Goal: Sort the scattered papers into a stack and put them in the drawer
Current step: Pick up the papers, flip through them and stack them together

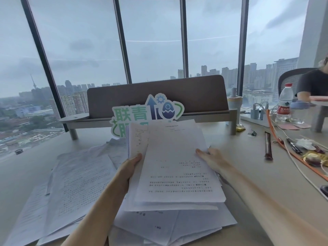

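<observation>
Two hands (128, 170) (212, 159) flanking raised paper stack (175, 174)

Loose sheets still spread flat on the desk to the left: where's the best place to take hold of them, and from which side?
Take the loose sheets by their near right edge beside the left hand, coming in from the right. They lie flat and overlapped, so slide fingers under an edge that sticks out rather than pinching from above. The right hand could steady the gathered stack.

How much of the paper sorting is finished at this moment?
Partly done. A bundle of papers is gathered and lifted, the left hand gripping its edge, the right hand flat against its side. Loose sheets lie spread on the desk to the left. No drawer is visible, so storing remains.
</observation>
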